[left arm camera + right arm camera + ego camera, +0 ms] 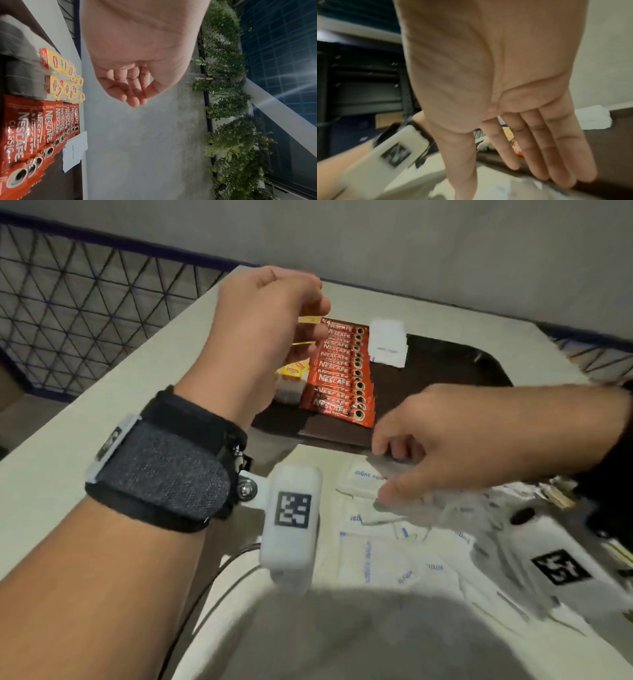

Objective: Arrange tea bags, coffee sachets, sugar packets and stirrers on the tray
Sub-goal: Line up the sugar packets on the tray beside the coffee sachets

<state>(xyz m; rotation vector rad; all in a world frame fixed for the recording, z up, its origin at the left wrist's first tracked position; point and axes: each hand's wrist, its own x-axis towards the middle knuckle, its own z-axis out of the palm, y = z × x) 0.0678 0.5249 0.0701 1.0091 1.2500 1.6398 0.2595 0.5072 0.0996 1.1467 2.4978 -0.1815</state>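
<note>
tray (445, 361): dark, lies on the pale table (102, 412); every place below is given from it.
coffee sachets (339, 371): red, fanned in an overlapping row on the tray's left half, each name showing; judged laid so to be counted and picked singly.
tea bags (65, 75): yellow-tagged, in two short rows at the tray's left edge, just beside the sachets; grouped by kind.
placed sugar (388, 344): a small stack of white packets at the tray's far edge, just right of the sachets; likely the start of the sugar group.
loose sugar packets (376, 542): a white heap off the tray, on its near side, still to be moved.
left hand (270, 337): hangs above the tea bags and sachets; in the left wrist view the fingers are loosely bent and the palm carries nothing, so it is released.
right hand (445, 446): just off the tray's near edge, over the loose heap; the head view, blurred, shows thumb and fingers closing toward a packet, yet the right wrist view shows fingers nearly straight with nothing between them; i judge it released, reaching for sugar.
stirrers: something thin lies right of the heap, too blurred to name.
stage: tea and coffee look done, sugar begun.
</note>
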